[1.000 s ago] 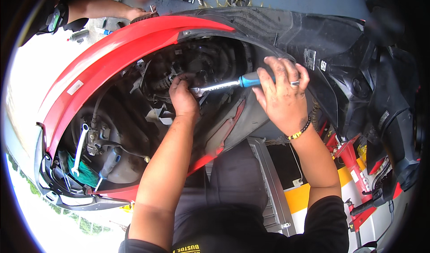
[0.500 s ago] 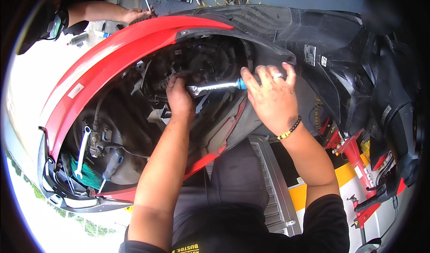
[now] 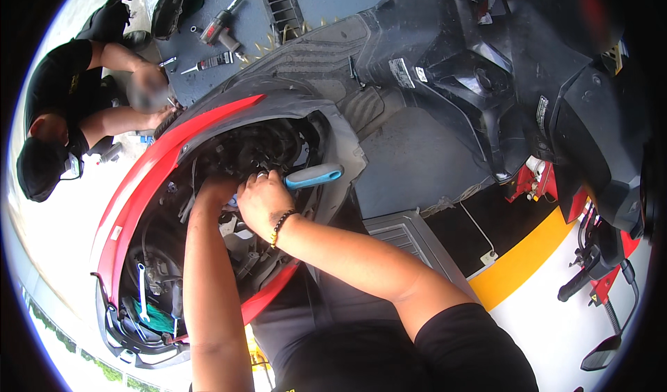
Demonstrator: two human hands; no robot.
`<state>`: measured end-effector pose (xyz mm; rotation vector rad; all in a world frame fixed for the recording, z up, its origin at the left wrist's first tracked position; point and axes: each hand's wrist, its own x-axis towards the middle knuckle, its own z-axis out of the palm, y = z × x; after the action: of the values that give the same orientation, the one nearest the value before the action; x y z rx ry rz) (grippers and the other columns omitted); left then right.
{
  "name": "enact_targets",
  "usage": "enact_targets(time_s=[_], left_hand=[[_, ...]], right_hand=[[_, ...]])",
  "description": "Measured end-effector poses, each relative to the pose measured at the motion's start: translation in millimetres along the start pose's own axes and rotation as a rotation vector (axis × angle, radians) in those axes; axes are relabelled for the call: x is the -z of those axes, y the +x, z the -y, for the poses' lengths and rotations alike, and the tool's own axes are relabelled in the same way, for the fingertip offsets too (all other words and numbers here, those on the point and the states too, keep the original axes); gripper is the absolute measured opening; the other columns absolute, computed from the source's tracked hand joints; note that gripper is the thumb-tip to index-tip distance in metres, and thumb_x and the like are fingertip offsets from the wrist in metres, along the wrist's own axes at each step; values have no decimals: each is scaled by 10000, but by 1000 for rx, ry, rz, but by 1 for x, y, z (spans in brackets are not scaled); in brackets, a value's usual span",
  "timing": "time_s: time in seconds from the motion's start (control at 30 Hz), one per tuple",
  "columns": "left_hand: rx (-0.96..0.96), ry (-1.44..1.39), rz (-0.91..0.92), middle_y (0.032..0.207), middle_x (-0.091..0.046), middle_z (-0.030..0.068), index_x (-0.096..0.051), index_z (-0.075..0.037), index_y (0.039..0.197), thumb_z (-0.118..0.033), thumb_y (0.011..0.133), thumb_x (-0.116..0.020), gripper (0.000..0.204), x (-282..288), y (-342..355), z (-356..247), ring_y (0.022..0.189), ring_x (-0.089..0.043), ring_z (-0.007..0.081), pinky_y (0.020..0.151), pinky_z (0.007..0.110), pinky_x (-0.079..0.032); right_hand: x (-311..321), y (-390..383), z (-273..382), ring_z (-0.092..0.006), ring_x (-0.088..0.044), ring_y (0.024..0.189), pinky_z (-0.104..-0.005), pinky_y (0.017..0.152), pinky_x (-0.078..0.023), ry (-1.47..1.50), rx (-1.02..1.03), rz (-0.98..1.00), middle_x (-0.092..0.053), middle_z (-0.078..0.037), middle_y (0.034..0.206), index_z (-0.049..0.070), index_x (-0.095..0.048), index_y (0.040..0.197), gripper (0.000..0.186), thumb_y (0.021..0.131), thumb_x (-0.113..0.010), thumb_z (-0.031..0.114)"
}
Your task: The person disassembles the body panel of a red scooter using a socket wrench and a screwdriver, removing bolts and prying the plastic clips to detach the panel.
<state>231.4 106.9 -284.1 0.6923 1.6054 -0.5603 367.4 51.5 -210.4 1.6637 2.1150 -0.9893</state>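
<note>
Hidden portions: we lose the fingertips of the left hand (image 3: 221, 189) in the shadowed cavity (image 3: 257, 138); the inner end of the blue-and-grey tool (image 3: 314, 176) is masked by the right hand (image 3: 265, 203).
Left hand: deep among the dark parts; whether its fingers stand apart or clamp something, we cannot tell.
Right hand: curled beside the left, at the handle's inner end; we cannot tell whether it grips the tool.
Tool position: over the cavity's right side, handle pointing right.
Cavity edges: red panel (image 3: 156, 159) at upper left, dark grey panel (image 3: 337, 131) at right, near the handle's tip.
Working room: wrench (image 3: 142, 291) and green cloth (image 3: 162, 319) lie lower left, well apart from both hands.
</note>
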Motion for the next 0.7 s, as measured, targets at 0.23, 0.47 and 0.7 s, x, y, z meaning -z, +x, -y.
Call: enact_targets(time_s=[0.23, 0.47, 0.7], left_hand=[[-102, -571, 367, 1050, -688, 126, -664, 37, 1064, -176, 900, -616, 273, 6, 24, 53, 924, -651, 215, 858, 361, -514], [-95, -558, 233, 1077, -691, 154, -662, 33, 1093, -159, 908, -584, 278, -18, 18, 52, 960, -643, 219, 837, 385, -500], [-96, -840, 408, 1037, -708, 147, -691, 24, 1049, -202, 856, -646, 300, -18, 37, 75, 953, -655, 227, 832, 376, -503]], right_hand=[[-4, 12, 9, -194, -672, 882, -374, 768, -447, 149, -61, 79, -710, -28, 923, 127, -693, 984, 221, 914, -502, 214], [-2, 17, 10, -203, -652, 942, -385, 792, -447, 34, 146, 313, -715, -21, 976, 155, -746, 970, 216, 905, -565, 253], [-1, 14, 2, -199, -655, 861, -368, 716, -457, 54, 111, 149, -686, -53, 890, 106, -712, 921, 198, 876, -550, 210]])
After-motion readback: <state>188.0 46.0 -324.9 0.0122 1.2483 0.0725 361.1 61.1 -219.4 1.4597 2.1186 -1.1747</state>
